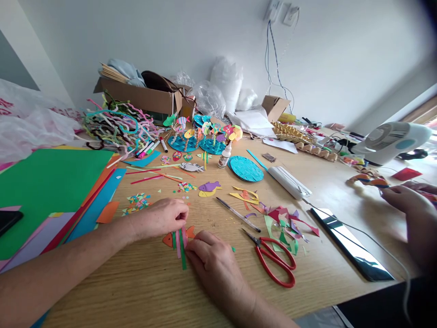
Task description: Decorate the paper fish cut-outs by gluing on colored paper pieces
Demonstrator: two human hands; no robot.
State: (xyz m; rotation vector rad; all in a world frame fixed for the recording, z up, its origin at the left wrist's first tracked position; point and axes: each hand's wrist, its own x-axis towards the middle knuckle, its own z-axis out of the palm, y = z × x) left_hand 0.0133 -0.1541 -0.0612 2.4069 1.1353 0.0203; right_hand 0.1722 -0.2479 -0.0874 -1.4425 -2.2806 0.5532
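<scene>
Left hand (pixel 167 216): fingertips together at the upper ends of green and pink strips (pixel 183 260); cannot tell whether pinching
Right hand (pixel 213 257): curled beside them, hold hidden
Orange fish (pixel 168 239): between both hands, under the strips
Scissors (pixel 275 258): right of the right hand

The head camera is looking forward and down from close above the table (pixel 136 287). It is facing a wall (pixel 153 36).

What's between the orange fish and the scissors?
In the head view, the right hand and a small green scrap lie between the orange fish and the scissors.
</scene>
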